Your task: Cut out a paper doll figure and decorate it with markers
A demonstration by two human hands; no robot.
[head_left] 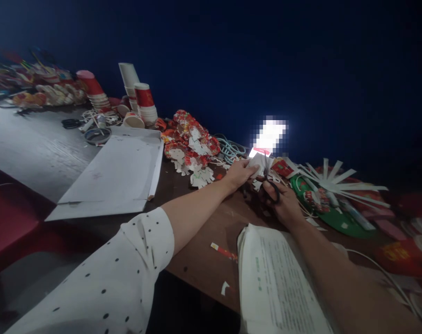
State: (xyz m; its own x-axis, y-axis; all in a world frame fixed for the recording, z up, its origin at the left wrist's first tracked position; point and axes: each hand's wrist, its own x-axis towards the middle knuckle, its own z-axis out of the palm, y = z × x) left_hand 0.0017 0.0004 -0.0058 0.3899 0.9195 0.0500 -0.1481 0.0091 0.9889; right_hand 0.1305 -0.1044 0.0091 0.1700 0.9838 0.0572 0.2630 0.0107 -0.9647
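Observation:
Pinched in my left hand (240, 173) is a white piece of paper or thin card (258, 163); its exact kind is hard to make out. My right hand (286, 202) has its fingers through the dark handles of a pair of scissors (270, 191), whose blades point up against the white piece. Left of my hands lies a heap of red and white cut paper shapes (193, 139). To their right, long white paper strips (331, 180) fan out over a green round tray or lid (346, 224).
An open book (269, 278) lies at the table's front edge. Flat white cardboard (109, 171) is on the left, with stacked paper cups (146, 104) behind it. A bright screen (271, 134) stands behind my hands. A red chair (12, 222) is at far left.

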